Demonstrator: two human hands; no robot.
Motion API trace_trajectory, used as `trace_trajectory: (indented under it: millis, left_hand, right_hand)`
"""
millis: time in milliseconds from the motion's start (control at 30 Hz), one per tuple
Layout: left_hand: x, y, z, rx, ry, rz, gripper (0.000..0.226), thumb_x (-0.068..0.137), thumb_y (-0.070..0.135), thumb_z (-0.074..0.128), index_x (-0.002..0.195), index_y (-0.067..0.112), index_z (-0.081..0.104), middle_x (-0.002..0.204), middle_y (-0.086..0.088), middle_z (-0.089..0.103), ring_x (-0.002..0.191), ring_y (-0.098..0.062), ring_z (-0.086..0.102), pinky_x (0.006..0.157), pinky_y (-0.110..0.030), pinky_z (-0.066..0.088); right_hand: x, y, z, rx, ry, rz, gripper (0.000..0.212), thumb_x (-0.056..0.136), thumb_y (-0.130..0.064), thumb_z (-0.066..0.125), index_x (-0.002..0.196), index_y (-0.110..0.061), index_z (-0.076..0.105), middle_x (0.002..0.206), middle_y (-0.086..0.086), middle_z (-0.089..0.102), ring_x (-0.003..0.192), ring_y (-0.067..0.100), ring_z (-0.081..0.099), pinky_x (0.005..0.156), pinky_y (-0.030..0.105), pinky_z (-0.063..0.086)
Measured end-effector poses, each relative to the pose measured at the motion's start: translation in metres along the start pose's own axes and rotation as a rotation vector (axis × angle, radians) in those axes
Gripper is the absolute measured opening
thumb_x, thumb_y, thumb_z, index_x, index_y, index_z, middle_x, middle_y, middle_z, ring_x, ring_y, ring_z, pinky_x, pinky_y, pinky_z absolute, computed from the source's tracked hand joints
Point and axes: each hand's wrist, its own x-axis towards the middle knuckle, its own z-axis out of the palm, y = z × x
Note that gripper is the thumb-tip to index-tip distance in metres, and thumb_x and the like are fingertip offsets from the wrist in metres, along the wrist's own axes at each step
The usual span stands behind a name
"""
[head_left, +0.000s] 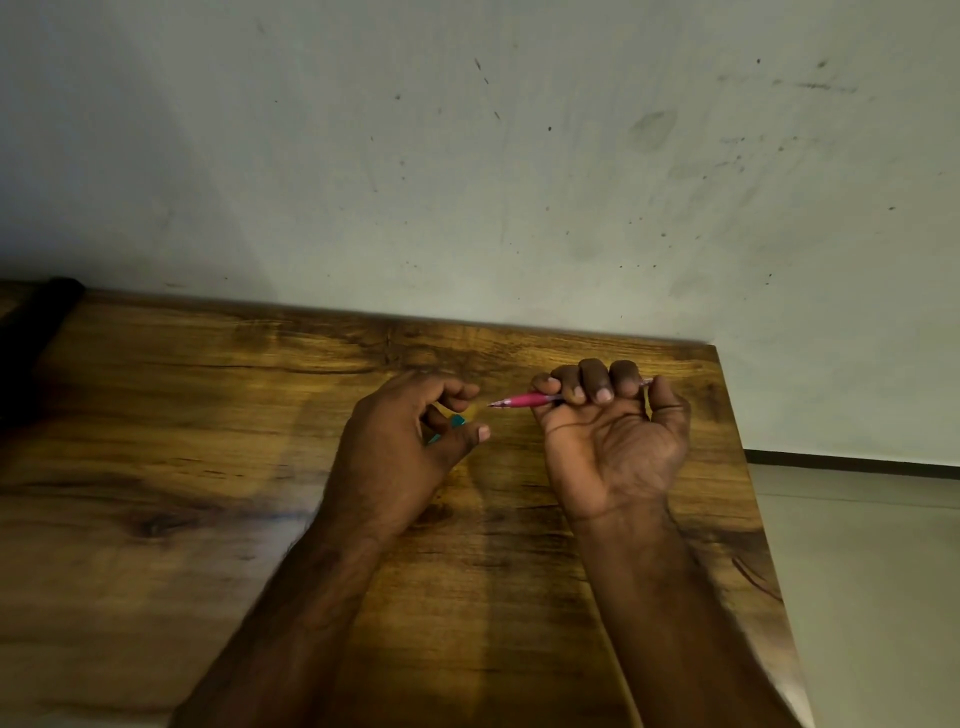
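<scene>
1. Right hand (613, 431) is palm up, fingers curled tight round the pink pen (527, 400); barrel lies across the fist, tip sticks out left toward the other hand, back end pokes out by the thumb
2. Left hand (400, 441) shows its back to the camera, fingers curled, small teal piece (456, 422) tucked between thumb and fingers, mostly hidden; looks like a cap, cannot tell for sure
3. Pen and teal piece are both held above the wooden table (156, 415), right of middle, toward the far edge; tip and teal piece near each other, not touching
4. Progress, my read: both parts in hand and roughly lined up; pen tip is bare, so bringing the two together is what's left
5. Counts: 1 pen, 1 teal piece, 2 hands, 1 table
6. Rest: stained pale wall (467, 156) behind, floor (857, 545) at right, dark object (36, 322) at the table's far left
</scene>
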Motion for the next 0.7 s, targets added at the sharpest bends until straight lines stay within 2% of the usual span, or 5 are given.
trace_trajectory:
  millis: [233, 433, 567, 700]
  left_hand:
    - [0.0000, -0.0002, 0.0003, -0.002, 0.002, -0.012, 0.036, 0.076, 0.026, 0.087, 0.108, 0.032, 0.073, 0.101, 0.016, 0.069, 0.086, 0.007, 0.062, 0.065, -0.003, 0.044]
    - [-0.0004, 0.0007, 0.0000, -0.006, -0.001, -0.007, 0.035, 0.076, 0.025, 0.087, 0.108, 0.031, 0.074, 0.100, 0.016, 0.069, 0.084, 0.008, 0.062, 0.065, -0.003, 0.044]
    - [-0.0001, 0.0005, 0.0001, -0.007, 0.003, 0.003, 0.035, 0.076, 0.025, 0.087, 0.108, 0.030, 0.074, 0.101, 0.015, 0.070, 0.084, 0.007, 0.062, 0.066, -0.004, 0.044]
    - [0.0001, 0.0005, 0.0001, -0.009, 0.002, 0.009, 0.035, 0.075, 0.025, 0.087, 0.108, 0.030, 0.074, 0.100, 0.016, 0.070, 0.085, 0.005, 0.062, 0.065, -0.004, 0.045]
  right_hand:
    - [-0.0008, 0.0004, 0.0014, -0.009, 0.003, -0.016, 0.033, 0.087, -0.040, 0.039, 0.064, -0.016, 0.043, 0.060, 0.002, 0.034, 0.060, 0.020, 0.035, 0.068, 0.036, 0.036]
    - [-0.0009, 0.0009, -0.0002, -0.025, 0.003, -0.011, 0.042, 0.095, -0.041, 0.030, 0.063, -0.016, 0.042, 0.059, 0.002, 0.033, 0.060, 0.020, 0.034, 0.068, 0.037, 0.036]
    - [-0.0013, 0.0009, -0.0002, -0.017, 0.001, -0.017, 0.035, 0.087, -0.042, 0.040, 0.064, -0.016, 0.043, 0.059, 0.002, 0.035, 0.060, 0.020, 0.035, 0.068, 0.037, 0.036]
    - [-0.0015, 0.0007, -0.0001, -0.028, 0.009, -0.023, 0.034, 0.086, -0.040, 0.039, 0.063, -0.016, 0.043, 0.058, 0.002, 0.034, 0.059, 0.020, 0.035, 0.068, 0.037, 0.036]
